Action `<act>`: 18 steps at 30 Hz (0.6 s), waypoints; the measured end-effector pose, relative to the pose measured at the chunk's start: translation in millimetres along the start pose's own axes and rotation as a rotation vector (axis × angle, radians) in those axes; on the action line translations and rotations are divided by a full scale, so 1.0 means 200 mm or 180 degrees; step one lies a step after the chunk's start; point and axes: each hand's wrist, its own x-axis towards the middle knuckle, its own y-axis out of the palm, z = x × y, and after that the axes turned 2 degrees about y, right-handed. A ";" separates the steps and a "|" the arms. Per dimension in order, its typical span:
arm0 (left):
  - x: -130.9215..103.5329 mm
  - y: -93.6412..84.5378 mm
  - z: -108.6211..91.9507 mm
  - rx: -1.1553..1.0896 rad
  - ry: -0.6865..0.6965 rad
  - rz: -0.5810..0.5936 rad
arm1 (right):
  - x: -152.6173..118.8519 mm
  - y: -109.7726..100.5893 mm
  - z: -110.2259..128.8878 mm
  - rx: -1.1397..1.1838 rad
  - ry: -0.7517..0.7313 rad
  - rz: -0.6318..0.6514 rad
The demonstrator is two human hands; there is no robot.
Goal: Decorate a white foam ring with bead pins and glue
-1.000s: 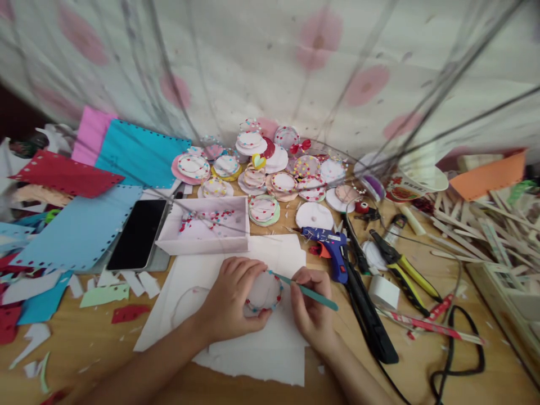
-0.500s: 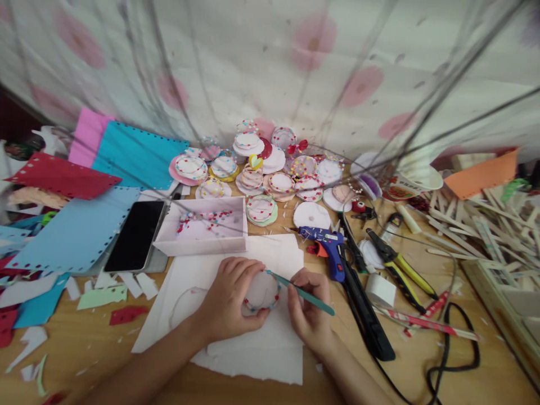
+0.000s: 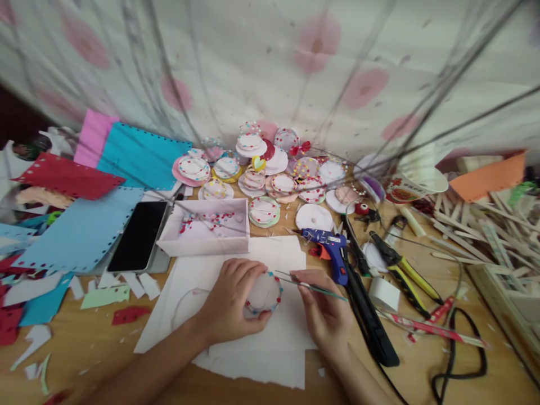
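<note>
Wooden tabletop (image 3: 502, 371) before a flowered sheet (image 3: 253, 67)

I watched the left hand (image 3: 232, 298) curl round a beaded white disc (image 3: 262, 292), thumb and fingers gripping its left side over white paper (image 3: 270, 365). The right hand (image 3: 325, 309) pinched teal tweezers (image 3: 331, 293), tips parted, near the disc's right rim. Beyond the paper I saw a white box (image 3: 211, 246) holding beads (image 3: 213, 220).
</note>
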 end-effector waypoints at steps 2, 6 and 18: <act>0.00 0.00 0.00 0.0003 0.0007 0.0009 | -0.01 0.00 -0.01 -0.0024 -0.0012 0.0099; -0.01 0.00 0.00 0.0032 0.0023 0.0005 | -0.03 0.02 -0.01 -0.0151 -0.0047 0.0131; -0.01 0.01 0.01 0.0008 0.0012 0.0021 | -0.03 0.02 -0.02 -0.0258 0.0040 0.0073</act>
